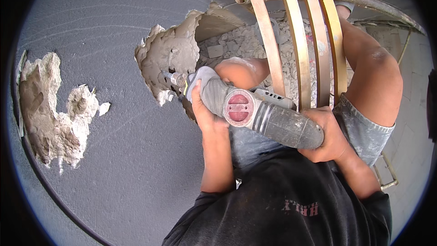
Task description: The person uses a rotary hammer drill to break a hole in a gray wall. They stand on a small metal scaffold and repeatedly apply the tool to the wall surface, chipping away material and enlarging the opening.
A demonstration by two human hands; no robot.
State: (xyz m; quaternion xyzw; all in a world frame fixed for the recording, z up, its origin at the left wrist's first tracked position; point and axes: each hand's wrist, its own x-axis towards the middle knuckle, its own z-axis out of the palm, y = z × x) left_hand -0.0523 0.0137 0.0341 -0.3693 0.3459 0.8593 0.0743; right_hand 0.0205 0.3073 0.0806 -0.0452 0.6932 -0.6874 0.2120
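A dusty grey rotary hammer with a round red dial on its side lies across my lap, pointing left at the wall. My left hand is wrapped round its front, just behind the chuck. Around the rear handle my right hand is closed, its fingers partly hidden by the tool. The chuck end reaches the broken edge of a ragged hole in the dark grey wall. How far the bit goes in, I cannot tell.
Several curved wooden slats and a rusty pipe stand close beyond the tool. Rubble covers the ground behind my knee. Another broken patch marks the wall at far left, above a dark cable.
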